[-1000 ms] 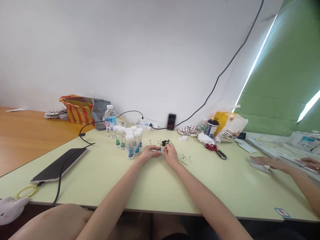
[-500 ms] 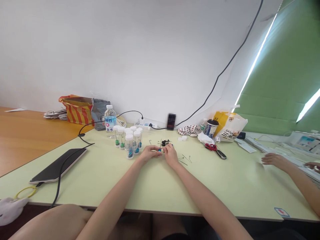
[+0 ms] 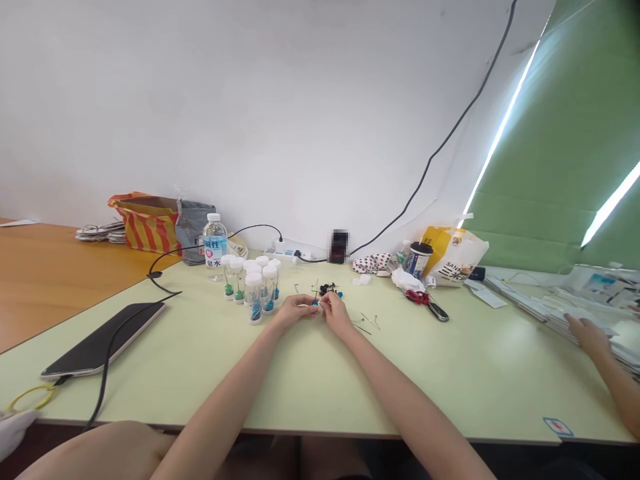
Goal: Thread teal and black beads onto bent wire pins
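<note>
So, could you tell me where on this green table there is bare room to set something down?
Bare table lies between the right hand and the co-worker's hand, this side of the scissors; also between the tablet and the left hand. Crowded beyond both hands: vials, small parts, bags.

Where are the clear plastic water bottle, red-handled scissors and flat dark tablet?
Clear plastic water bottle (image 3: 215, 247): head view, on its label.
Red-handled scissors (image 3: 417, 297): head view, on the red handles.
Flat dark tablet (image 3: 83, 348): head view, on its screen.
</note>
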Tool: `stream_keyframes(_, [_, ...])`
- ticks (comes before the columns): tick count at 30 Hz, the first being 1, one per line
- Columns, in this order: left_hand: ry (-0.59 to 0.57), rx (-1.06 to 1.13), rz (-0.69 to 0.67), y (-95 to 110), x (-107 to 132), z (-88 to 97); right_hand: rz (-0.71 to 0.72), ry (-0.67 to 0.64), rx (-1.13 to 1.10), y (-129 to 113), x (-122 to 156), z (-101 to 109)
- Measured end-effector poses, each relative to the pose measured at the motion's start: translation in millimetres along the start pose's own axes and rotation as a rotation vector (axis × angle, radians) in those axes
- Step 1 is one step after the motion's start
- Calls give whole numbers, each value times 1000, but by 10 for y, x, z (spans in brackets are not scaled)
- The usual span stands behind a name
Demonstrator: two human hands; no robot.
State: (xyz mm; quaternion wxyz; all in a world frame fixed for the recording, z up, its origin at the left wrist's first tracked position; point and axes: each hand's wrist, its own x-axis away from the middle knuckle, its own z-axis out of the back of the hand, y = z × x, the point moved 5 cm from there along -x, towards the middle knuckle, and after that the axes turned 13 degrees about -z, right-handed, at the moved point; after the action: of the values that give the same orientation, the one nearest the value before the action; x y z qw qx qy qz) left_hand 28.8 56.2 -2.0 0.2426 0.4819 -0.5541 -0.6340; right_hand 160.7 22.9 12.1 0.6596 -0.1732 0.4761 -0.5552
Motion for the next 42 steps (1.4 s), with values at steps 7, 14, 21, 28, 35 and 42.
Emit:
stream_keyframes(7, [-10, -30, -4, 43, 15, -28, 30, 81, 89, 4, -6, 25])
stream_keyframes(14, [-32, -28, -8, 51, 13, -49, 7, 93, 153, 16, 2, 24])
stream_keyframes(21, [-21, -13, 3, 29, 4, -48, 7, 87, 113, -19, 2, 35])
stream_keyframes(28, [-14, -23, -12, 8, -11, -18, 13, 38, 46, -37, 4, -5])
stream_keyframes(35, [-11, -38, -12, 10, -11, -17, 29, 67, 55, -24, 4, 2])
stream_keyframes(42, [-14, -41, -7, 14, -6, -34, 24, 117, 80, -57, 14, 73])
